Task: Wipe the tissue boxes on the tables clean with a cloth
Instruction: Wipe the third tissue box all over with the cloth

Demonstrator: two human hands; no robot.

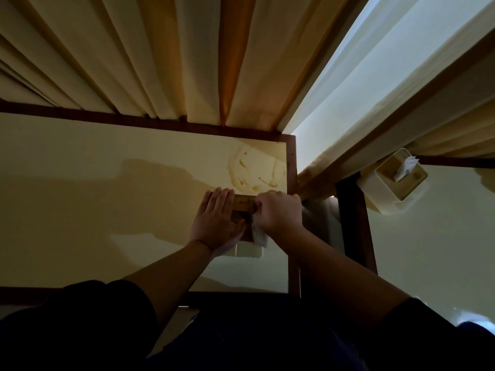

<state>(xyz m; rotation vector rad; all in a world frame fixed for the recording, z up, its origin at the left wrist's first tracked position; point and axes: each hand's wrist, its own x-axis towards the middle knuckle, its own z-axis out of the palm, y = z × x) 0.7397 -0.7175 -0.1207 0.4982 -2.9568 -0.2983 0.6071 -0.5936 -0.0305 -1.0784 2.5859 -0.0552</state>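
Head: cream tissue box, wooden lid.

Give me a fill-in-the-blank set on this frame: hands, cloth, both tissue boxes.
1. The left hand lies flat on the wooden-lidded white tissue box, steadying it, while the ____ hand grips the pale cloth.
2. The second white tissue box stands on the table to the ____.
3. From its lid slot sticks a white ____.
4. Long cream ____ hang behind both tables.

Missing: right; right; tissue; curtains

pleated cream curtains, wet smear on tabletop, dark wooden frame
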